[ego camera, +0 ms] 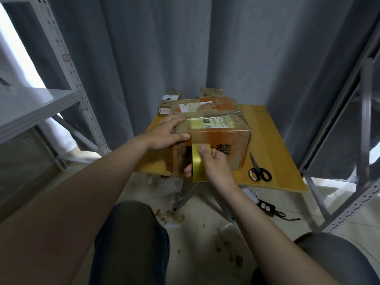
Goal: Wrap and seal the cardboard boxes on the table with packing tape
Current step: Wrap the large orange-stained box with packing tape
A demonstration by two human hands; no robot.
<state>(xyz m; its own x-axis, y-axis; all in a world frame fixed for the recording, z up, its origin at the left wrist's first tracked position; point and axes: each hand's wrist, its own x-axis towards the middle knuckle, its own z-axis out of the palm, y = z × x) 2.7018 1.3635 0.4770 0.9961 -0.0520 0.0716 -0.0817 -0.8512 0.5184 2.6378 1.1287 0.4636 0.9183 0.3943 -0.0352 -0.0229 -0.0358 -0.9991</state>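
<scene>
- Cardboard box (222,138): sits at the near edge of the tabletop (273,140), toward its left side. The faces are worn and creased, with old clear tape and a shipping label (213,122) on top. Expect soft, easily dented panels and slick patches where earlier tape lies. Weight cannot be judged.
- Packing-tape roll (198,165): yellowish, held on edge against the box's near face, low and toward its left. The roll is likely light and rigid. Its free end is probably sticky and quick to fold onto itself.
- Left hand (164,134): rests on the top near-left corner of the box, fingers (174,120) extended over the top and thumb along the upper front edge. It grips nothing and only steadies the box.
- Right hand (216,165): grips the roll, thumb pressed on its outer band and fingers (188,170) curled around its lower part.
- Recommended hold: brace the box at corners and edges, where the board is stiffest. Avoid pressing mid-panel. Hold the roll through its core so it can turn.
- Scissors (258,169): lie on the tabletop just right of the box, near the front edge.
- Small boxes (173,95): stand behind the large one, at the far-left corner.
</scene>
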